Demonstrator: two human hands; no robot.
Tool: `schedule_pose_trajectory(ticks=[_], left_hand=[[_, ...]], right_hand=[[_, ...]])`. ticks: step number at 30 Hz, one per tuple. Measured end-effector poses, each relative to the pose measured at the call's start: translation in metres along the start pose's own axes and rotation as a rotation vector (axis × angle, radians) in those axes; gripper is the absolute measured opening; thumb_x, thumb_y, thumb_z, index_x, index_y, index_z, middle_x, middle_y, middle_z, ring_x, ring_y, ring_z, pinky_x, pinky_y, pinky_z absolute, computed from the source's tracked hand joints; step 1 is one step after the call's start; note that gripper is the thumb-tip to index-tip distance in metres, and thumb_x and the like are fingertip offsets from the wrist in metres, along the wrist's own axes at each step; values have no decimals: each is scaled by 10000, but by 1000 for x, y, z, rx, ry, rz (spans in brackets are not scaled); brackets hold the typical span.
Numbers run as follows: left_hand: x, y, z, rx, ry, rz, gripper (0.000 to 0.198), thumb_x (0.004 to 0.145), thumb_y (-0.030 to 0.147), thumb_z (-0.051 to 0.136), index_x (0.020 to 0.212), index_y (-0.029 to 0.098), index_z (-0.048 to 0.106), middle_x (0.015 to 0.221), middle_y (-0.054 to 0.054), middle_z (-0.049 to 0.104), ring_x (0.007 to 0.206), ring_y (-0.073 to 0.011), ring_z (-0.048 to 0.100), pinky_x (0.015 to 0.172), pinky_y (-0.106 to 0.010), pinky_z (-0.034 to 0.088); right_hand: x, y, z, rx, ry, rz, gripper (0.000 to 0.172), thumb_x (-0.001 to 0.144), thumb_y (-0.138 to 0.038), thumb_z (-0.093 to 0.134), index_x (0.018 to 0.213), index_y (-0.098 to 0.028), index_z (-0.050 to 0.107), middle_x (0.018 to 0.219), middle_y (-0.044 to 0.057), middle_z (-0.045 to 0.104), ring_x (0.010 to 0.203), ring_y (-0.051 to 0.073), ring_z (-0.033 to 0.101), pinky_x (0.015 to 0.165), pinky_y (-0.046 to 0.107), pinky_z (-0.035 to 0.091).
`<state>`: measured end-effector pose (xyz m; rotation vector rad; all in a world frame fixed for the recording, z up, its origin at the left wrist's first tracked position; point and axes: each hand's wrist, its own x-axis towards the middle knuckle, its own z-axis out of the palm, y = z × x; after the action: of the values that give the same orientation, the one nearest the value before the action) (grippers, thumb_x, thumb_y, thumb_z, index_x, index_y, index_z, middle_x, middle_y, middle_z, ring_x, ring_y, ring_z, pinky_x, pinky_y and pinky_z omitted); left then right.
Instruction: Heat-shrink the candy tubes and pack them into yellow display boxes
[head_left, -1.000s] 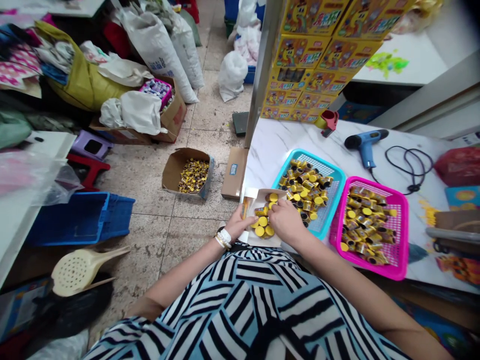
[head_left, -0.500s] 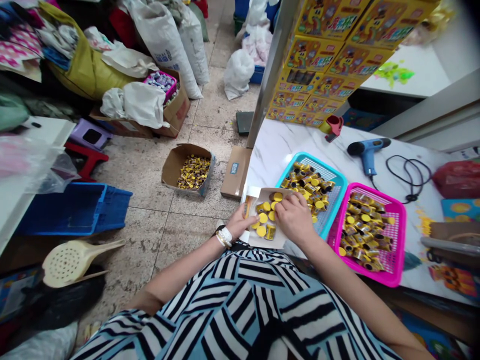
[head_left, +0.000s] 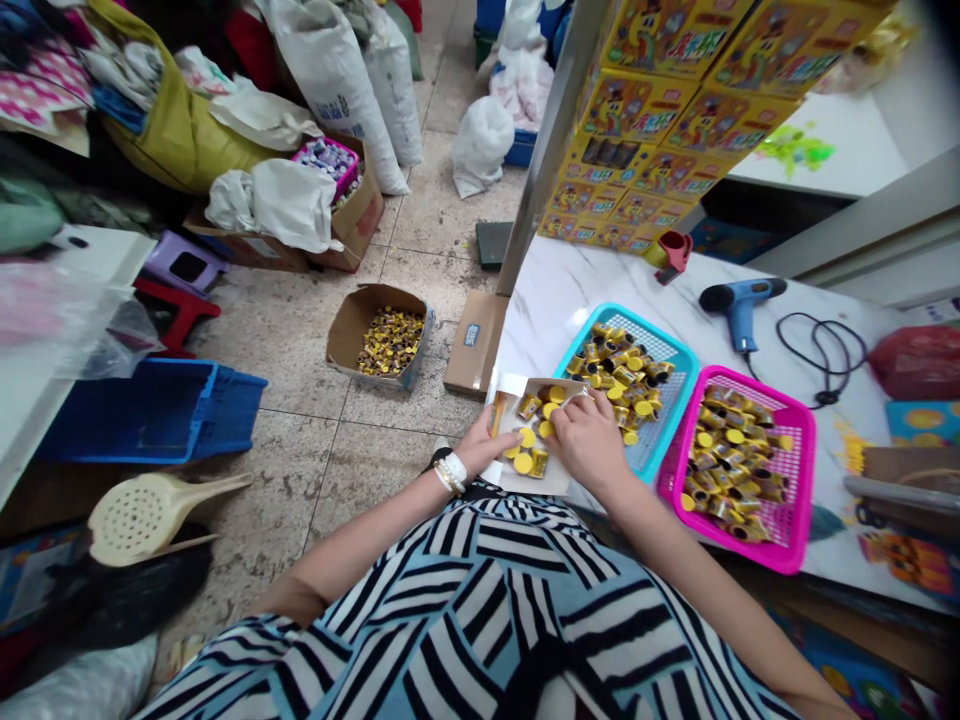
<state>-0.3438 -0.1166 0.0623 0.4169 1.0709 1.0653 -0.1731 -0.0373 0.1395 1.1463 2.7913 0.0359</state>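
Note:
My left hand (head_left: 478, 447) grips the left side of an open, shallow cardboard box (head_left: 551, 485), with the thumb over its edge. Several small gold cups with yellow caps (head_left: 523, 463) lie loose inside it. Over the box's right part, my right hand (head_left: 590, 440) has its fingers curled down on one of these cups; the fingertips are partly hidden. Just beyond that hand, a turquoise basket (head_left: 679, 385) holds many similar cups. A pink basket (head_left: 801, 500) to its right holds more, lying in a heap.
A blue heat gun (head_left: 741, 310) with a black cord and a red tape dispenser (head_left: 673, 255) lie on the marbled table (head_left: 551, 290). Printed yellow boxes (head_left: 630, 110) are stacked behind. On the floor stand a carton of cups (head_left: 349, 335) and a blue crate (head_left: 236, 410).
My right hand's fingers have shifted slightly among the cups, and some cups at the top of the box have turned or moved. My left hand keeps its hold on the box.

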Motion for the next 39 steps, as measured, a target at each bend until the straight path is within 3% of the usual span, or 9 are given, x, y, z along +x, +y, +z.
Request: schedule_pose_trajectory(ticks=[4,9,15,21,29,34,37,39], left_hand=[[-1,-2,-2,-18,0,-3,683,667,352,814,1247,176,501,1143,-93,674,907,-205,667,915,-394,503],[0,-4,-5,37,33,44,686,681,387,811,1253,176,496,1098,-90,684,929,-213,661,924,-395,497],[3,-5,-8,98,48,91,688,690,398,801,1266,173,499,1129,-94,674,993,-230,645,943,-396,490],[5,-7,-12,118,82,89,683,679,374,805,1258,165,509,1138,-100,672,990,-227,645,916,-380,503],[7,-11,-11,19,99,9,664,667,361,814,1230,165,522,1083,-95,698,896,-211,676,865,-375,528],[7,-9,-11,33,82,36,662,679,369,807,1242,176,516,1142,-98,678,946,-223,668,895,-389,520],[9,-8,-11,40,80,59,652,691,374,800,1242,173,515,1176,-105,667,999,-231,656,928,-390,509],[11,-6,-10,36,96,73,662,691,371,800,1253,178,508,1191,-105,663,1009,-232,652,940,-392,503]], right_hand=[[-3,0,-4,27,8,-24,179,803,-311,666,880,-153,701,843,97,686,990,265,506,1104,427,189],[-13,-10,-18,25,-6,-28,158,875,-280,605,822,-168,703,788,74,664,909,245,509,985,401,267],[-13,-36,-11,3,-232,-57,202,866,-167,571,794,-132,757,753,126,685,878,278,538,916,432,255],[-8,-39,0,32,-372,-70,207,855,-169,574,793,-141,770,788,139,700,904,290,552,907,433,249],[-12,-32,-4,62,-324,-126,201,886,-201,552,871,-163,749,864,103,685,895,250,549,908,399,263],[-16,-31,-5,149,-337,-180,220,897,-264,575,772,-198,743,783,66,683,874,222,532,896,379,272],[-15,-24,-9,187,-265,-166,244,900,-308,589,731,-197,724,758,48,677,850,204,521,907,364,280],[-10,-16,-14,181,-151,-137,247,906,-320,588,732,-192,708,764,46,667,856,202,514,924,361,279]])
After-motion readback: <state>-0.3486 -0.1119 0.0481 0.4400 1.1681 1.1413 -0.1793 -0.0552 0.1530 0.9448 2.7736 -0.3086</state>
